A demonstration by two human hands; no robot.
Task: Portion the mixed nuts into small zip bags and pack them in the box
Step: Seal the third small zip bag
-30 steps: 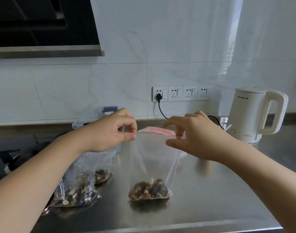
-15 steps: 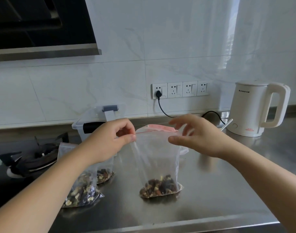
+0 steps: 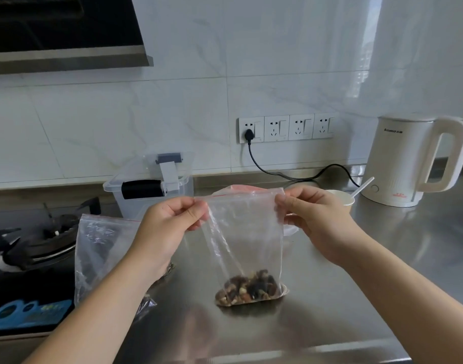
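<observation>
Head view: left hand and right hand now each pinch a top corner of the small clear zip bag with the red strip, stretching the mouth flat; half a second ago the right fingers hovered loose. Likely sealing next. Mixed nuts sit at bag bottom, on the steel counter, centre. Clear plastic box at 11 o'clock. White electric kettle at 2 o'clock; brand print unreadable, perhaps "AOMIGO".

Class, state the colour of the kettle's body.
White kettle; head view shows it best.
</observation>
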